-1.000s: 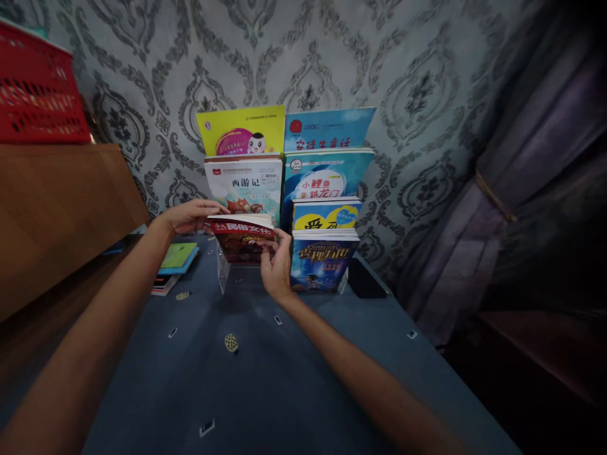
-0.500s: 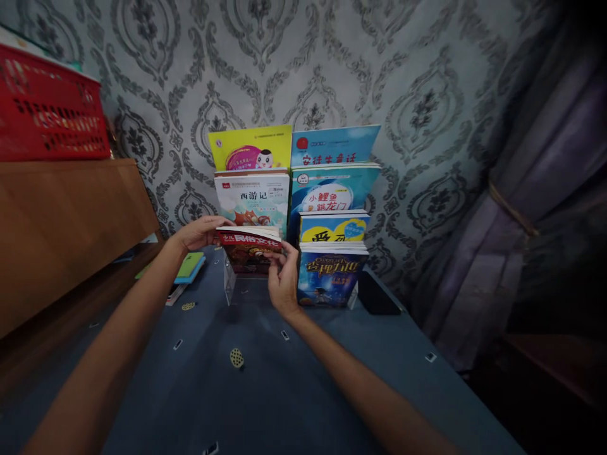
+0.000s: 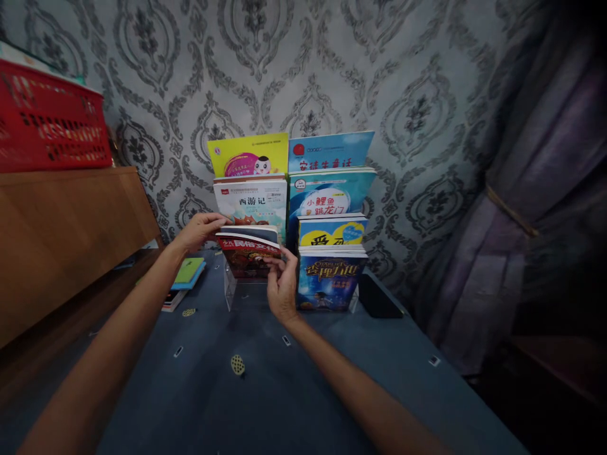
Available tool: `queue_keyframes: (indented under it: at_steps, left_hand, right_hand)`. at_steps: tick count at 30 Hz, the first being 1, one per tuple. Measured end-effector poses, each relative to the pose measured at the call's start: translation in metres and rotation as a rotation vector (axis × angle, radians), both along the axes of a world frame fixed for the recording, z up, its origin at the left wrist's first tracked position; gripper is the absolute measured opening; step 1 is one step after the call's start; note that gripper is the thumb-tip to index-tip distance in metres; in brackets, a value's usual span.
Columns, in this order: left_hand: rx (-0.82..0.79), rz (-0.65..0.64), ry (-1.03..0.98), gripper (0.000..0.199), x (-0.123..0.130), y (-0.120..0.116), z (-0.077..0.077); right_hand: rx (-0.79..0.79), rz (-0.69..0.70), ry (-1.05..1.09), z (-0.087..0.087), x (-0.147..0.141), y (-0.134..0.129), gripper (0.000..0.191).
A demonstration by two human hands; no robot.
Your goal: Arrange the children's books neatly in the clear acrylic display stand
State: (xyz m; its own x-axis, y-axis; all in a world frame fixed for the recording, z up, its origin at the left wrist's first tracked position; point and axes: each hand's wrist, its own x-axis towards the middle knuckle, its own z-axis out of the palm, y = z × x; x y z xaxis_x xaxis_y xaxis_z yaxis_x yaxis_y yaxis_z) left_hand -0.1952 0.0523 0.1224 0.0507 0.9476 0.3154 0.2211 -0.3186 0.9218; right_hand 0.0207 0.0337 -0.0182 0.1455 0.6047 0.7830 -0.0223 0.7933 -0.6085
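A red book (image 3: 249, 258) stands in the left column of a clear stepped rack (image 3: 246, 297), with a dark-covered book (image 3: 251, 234) showing just behind it. My left hand (image 3: 202, 230) pinches the upper left edge of these books. At their right side my right hand (image 3: 283, 281) has its thumb and fingers closed on the red book's edge. Behind them rise a white book (image 3: 253, 201) and a yellow book (image 3: 246, 151). The right column holds a dark blue book (image 3: 327, 281), a yellow and blue book (image 3: 329, 232), a teal book (image 3: 332, 189) and a light blue book (image 3: 332, 148).
A red basket (image 3: 52, 120) sits on a wooden cabinet (image 3: 71, 234) at the left. Beside the cabinet, green and blue books (image 3: 190, 272) lie on the blue table cover (image 3: 303, 392). A black flat object (image 3: 379, 297) lies right of the rack. A curtain (image 3: 478, 284) hangs at the right.
The red book's top has parted from the one behind, so a dark cover now shows between them. Both hands stay at the same books; the view has shifted slightly.
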Motion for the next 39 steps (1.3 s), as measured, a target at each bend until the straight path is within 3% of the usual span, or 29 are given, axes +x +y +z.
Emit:
queue_keyframes:
  at_steps: [7, 15, 20, 24, 30, 35, 39]
  left_hand:
    - [0.091, 0.055, -0.040, 0.058, 0.009, 0.000, -0.011]
    - [0.011, -0.036, 0.031, 0.050, 0.016, -0.006, -0.037]
    - [0.024, 0.000, 0.031, 0.054, 0.018, -0.003, -0.040]
    - [0.103, 0.093, 0.005, 0.053, 0.014, -0.007, -0.030]
    - [0.394, 0.337, -0.053, 0.045, 0.004, -0.025, 0.000]
    - [0.657, 0.557, -0.056, 0.027, 0.007, -0.057, 0.029]
    - [0.789, 0.659, 0.047, 0.020, 0.008, -0.087, 0.041]
  right_hand:
    - [-0.029, -0.008, -0.035, 0.004, 0.003, -0.002, 0.047]
    - [-0.010, -0.034, -0.030, 0.007, 0.002, 0.003, 0.050]
    - [-0.011, -0.047, -0.053, 0.009, 0.001, 0.007, 0.060]
    - [-0.025, -0.042, -0.075, 0.007, 0.002, 0.012, 0.062]
    - [-0.041, -0.040, -0.097, 0.004, 0.000, 0.021, 0.067]
    - [-0.037, -0.072, -0.115, 0.005, -0.006, 0.025, 0.071]
    - [0.003, -0.112, -0.174, 0.002, -0.009, 0.021, 0.072]
